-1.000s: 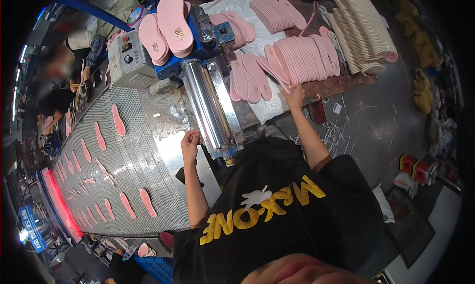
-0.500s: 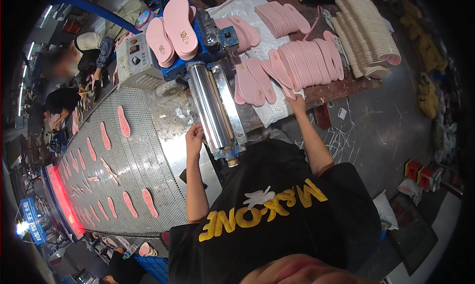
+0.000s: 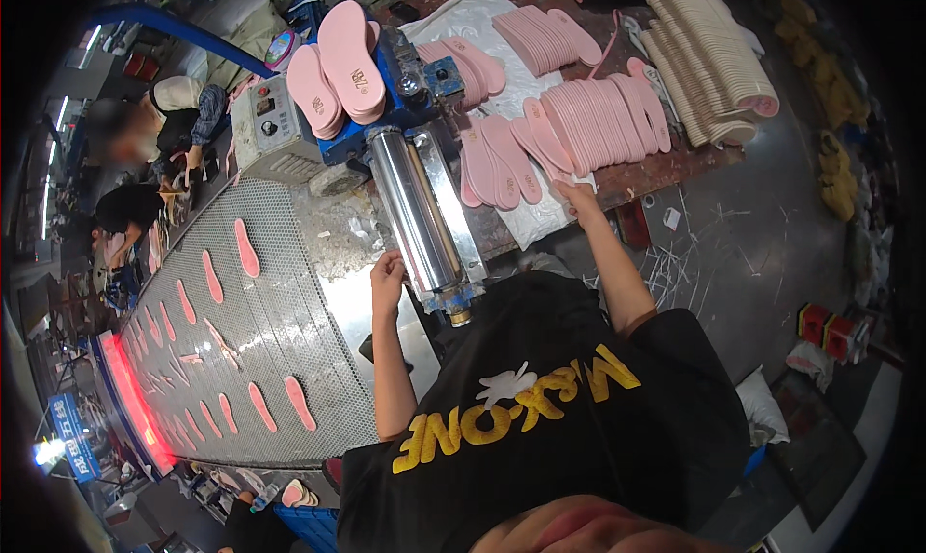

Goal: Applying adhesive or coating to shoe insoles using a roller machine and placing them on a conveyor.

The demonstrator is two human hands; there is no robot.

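Note:
My right hand is closed at the near end of a pink insole, which leans against a long row of pink insoles on the table. Left of it, several loose pink insoles lie fanned out on a white sheet. My left hand is beside the lower end of a shiny metal roller, fingers curled together; whatever they hold, if anything, is too small to make out. On top of the blue roller machine rest two stacks of pink insoles.
To the left, a mesh conveyor carries spaced pink insoles and thin pieces toward a red-lit opening. A grey control box stands by the machine. Cream insole stacks are at the far right. Other people work at the left.
The whole view has shifted slightly. My right hand has moved a little farther in over the end of the insole. My left hand stays beside the roller.

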